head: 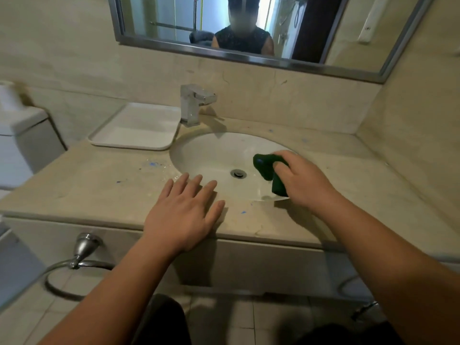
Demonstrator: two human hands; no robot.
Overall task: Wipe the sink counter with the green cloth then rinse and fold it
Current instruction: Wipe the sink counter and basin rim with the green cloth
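The green cloth (267,168) is bunched up in my right hand (302,183), which grips it over the right side of the white sink basin (211,155). Part of the cloth hangs below my fingers near the basin's front right rim. My left hand (185,215) lies flat, fingers spread, on the beige stone counter (99,185) at the front edge of the basin, holding nothing. Blue specks dot the counter left of the basin and near its front edge.
A chrome faucet (194,104) stands behind the basin, with a drain (238,173) in the basin's middle. A white tray (135,127) sits at the back left. A toilet tank (22,135) is at far left, a towel ring (79,257) below the counter, a mirror (249,28) above.
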